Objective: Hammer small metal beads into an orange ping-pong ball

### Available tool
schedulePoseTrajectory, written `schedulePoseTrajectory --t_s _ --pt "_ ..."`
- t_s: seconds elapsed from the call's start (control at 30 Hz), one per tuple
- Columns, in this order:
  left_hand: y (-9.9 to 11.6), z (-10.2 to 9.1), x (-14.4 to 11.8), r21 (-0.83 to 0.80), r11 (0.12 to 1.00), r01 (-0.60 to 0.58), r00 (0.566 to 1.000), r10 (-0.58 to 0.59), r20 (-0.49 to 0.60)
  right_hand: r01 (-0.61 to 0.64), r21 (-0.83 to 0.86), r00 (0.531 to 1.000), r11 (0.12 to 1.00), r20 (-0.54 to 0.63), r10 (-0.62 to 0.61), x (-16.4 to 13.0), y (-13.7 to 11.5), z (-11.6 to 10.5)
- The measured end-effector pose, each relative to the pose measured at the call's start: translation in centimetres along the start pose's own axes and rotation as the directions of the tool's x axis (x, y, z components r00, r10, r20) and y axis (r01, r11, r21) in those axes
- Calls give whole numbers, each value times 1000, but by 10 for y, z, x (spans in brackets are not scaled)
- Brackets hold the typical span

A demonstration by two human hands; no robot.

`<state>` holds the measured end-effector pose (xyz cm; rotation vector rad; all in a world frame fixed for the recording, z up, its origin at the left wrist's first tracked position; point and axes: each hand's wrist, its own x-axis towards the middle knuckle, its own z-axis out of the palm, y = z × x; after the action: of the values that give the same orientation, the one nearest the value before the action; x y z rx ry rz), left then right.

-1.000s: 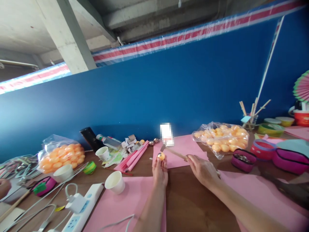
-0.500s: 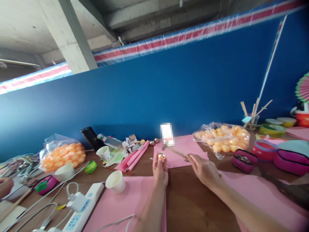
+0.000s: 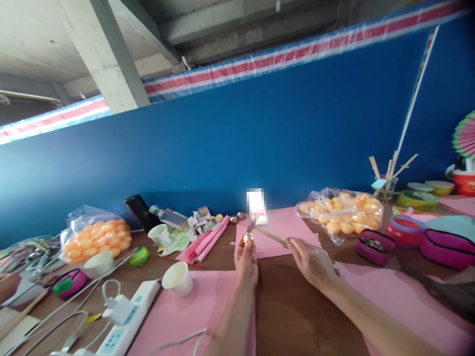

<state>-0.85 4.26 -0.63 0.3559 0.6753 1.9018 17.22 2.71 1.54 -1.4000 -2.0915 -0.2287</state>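
Note:
Between the fingertips of my left hand (image 3: pixel 246 264) is a small orange ball (image 3: pixel 246 242) with a shiny metallic top. My right hand (image 3: pixel 313 259) grips a thin wooden-handled tool (image 3: pixel 272 235), which slants toward the ball. The tool's dark grey head (image 3: pixel 251 226) is just above the ball; its exact kind is unclear, and so is whether the two touch. Beneath and beyond both hands lies a pink sheet (image 3: pixel 297 223). Another pink sheet (image 3: pixel 204 316) lies under my left forearm, with a white paper cup (image 3: pixel 178 279) on it.
Clear bags of orange balls stand at left (image 3: pixel 98 240) and right (image 3: pixel 341 210). A power strip (image 3: pixel 128 316) with cables lies front left. Purple containers (image 3: pixel 374 247) sit at right. A person's hand (image 3: pixel 9 287) shows at the far left edge. A blue wall (image 3: pixel 241 133) backs the table.
The tool's head has tilted and looks darker, staying near the ball. The ball has turned slightly in my left fingers. Both hands keep nearly the same places.

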Motion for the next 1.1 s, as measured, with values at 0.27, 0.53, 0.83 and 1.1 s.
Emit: schedulePoseTrajectory --t_s 0.27,0.53,0.83,1.1 --pt "2 -1 -1 -51 997 50 998 -51 -28 22 -7 1000 1000 7 -22 0 0 -1" --pt "1 -1 -1 -50 997 57 998 -59 -32 28 -3 1000 1000 11 -28 0 -1 -1" --pt "0 -2 0 -77 995 69 997 -71 -27 -5 -9 1000 1000 -4 5 3 3 -2" --pt "1 2 -4 -31 995 92 995 -93 -44 -299 -198 954 934 -30 299 13 53 4"
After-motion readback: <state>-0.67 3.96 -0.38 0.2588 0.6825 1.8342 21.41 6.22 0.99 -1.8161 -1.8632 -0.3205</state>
